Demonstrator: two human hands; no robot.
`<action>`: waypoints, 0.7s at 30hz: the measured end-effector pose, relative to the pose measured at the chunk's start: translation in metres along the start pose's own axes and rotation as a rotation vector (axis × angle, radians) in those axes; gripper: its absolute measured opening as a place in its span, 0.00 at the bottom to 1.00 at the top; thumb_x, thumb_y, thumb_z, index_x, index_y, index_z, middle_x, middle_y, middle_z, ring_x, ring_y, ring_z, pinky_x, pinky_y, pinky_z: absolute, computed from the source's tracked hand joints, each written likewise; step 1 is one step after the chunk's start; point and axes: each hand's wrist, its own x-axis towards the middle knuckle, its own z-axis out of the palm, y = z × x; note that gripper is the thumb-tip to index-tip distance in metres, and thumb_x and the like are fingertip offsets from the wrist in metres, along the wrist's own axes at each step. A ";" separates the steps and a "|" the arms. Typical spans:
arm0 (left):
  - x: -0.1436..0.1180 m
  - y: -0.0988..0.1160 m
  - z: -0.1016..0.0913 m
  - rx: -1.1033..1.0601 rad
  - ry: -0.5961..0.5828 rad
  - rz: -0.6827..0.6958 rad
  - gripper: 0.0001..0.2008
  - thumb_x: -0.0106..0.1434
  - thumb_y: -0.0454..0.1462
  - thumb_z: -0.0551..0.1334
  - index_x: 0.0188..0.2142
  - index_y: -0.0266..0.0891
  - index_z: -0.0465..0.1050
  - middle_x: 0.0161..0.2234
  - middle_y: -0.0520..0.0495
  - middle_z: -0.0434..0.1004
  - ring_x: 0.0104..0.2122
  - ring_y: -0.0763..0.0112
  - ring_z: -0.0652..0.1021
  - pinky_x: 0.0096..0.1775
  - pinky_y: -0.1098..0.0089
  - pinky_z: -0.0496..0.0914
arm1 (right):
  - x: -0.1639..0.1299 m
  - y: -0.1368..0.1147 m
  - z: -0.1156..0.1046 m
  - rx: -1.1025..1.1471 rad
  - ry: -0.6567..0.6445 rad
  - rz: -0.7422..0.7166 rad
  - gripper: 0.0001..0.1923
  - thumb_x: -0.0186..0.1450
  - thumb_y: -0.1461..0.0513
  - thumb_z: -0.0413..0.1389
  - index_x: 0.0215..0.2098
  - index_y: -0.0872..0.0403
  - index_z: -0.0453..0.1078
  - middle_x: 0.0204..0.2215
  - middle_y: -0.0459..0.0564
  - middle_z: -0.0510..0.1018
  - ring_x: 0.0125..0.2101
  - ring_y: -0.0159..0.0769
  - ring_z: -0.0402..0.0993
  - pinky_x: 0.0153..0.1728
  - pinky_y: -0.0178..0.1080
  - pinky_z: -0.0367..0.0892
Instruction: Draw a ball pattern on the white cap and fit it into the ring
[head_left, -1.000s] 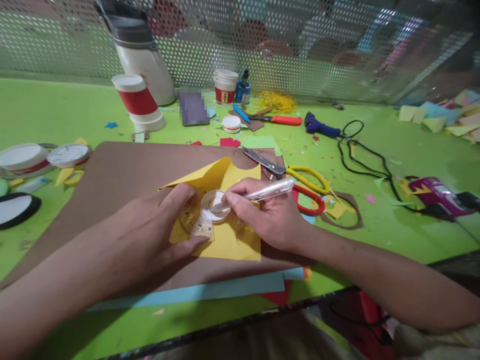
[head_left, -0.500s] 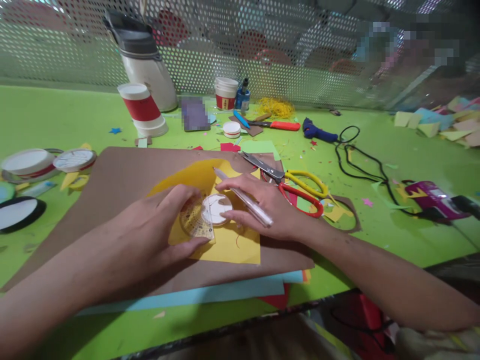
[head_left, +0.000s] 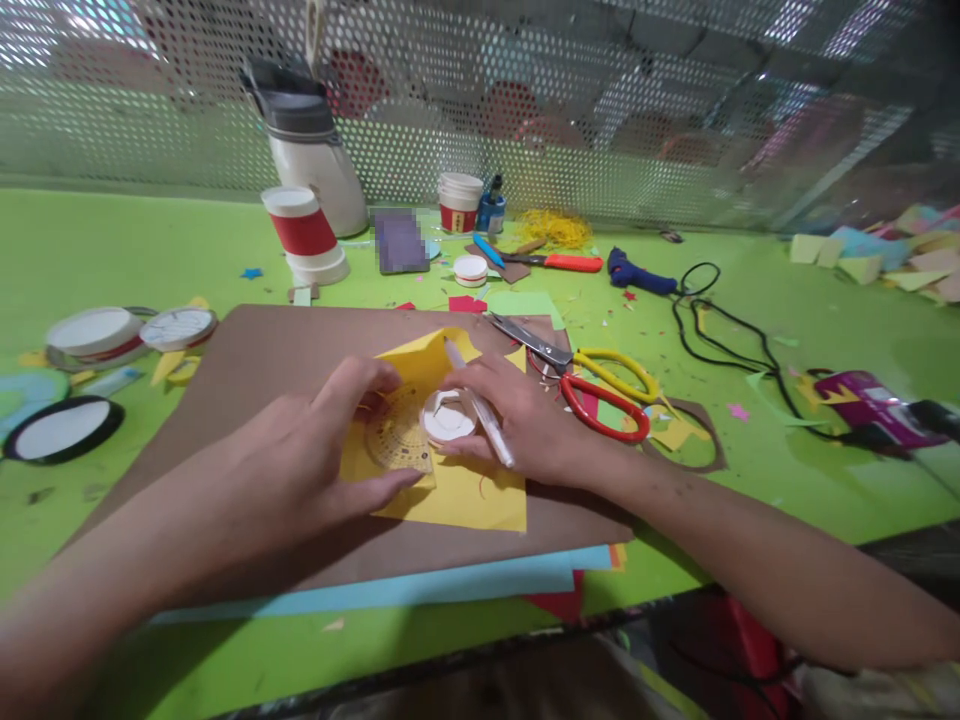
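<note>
A yellow paper sheet (head_left: 457,495) lies on a brown card sheet (head_left: 277,350). My left hand (head_left: 315,455) presses a clear round protractor (head_left: 394,440) flat onto the yellow paper. My right hand (head_left: 517,420) holds a clear white pen (head_left: 480,415) between its fingers, tip pointing away, while thumb and fingertips grip a small white round lid (head_left: 448,418) beside the protractor. The yellow sheet's far corner is curled up.
Yellow-and-red scissors (head_left: 592,375) lie just right of my right hand. A red-banded paper cup (head_left: 304,235), white flask (head_left: 315,150), small pots, orange-handled knife (head_left: 559,262), blue glue gun (head_left: 641,272) with black cord and a purple tool (head_left: 870,400) surround the card. Round lids (head_left: 97,335) sit left.
My right hand stopped tracing, swung the pen so it lies across its fingers, and took hold of the white lid. The left hand stayed on the protractor.
</note>
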 end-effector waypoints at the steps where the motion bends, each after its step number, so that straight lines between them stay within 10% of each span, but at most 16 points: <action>1: -0.001 -0.001 0.000 0.031 -0.026 -0.001 0.30 0.60 0.64 0.65 0.54 0.55 0.67 0.46 0.46 0.84 0.42 0.46 0.86 0.45 0.53 0.79 | 0.000 -0.001 0.001 -0.031 -0.004 0.032 0.25 0.68 0.51 0.71 0.55 0.55 0.71 0.47 0.58 0.80 0.47 0.49 0.78 0.47 0.49 0.75; 9: -0.006 0.009 -0.004 0.129 -0.104 -0.009 0.28 0.67 0.56 0.62 0.58 0.46 0.65 0.44 0.42 0.84 0.37 0.49 0.85 0.40 0.54 0.78 | -0.005 -0.017 -0.002 -0.060 -0.076 0.148 0.26 0.66 0.52 0.72 0.55 0.54 0.71 0.49 0.59 0.79 0.46 0.49 0.79 0.46 0.49 0.75; 21: -0.012 0.028 -0.006 0.077 -0.171 0.029 0.29 0.63 0.44 0.70 0.60 0.44 0.64 0.57 0.36 0.81 0.56 0.46 0.82 0.55 0.51 0.77 | -0.008 -0.027 0.002 0.005 -0.155 0.204 0.14 0.70 0.61 0.65 0.53 0.52 0.74 0.48 0.58 0.83 0.48 0.52 0.81 0.48 0.53 0.78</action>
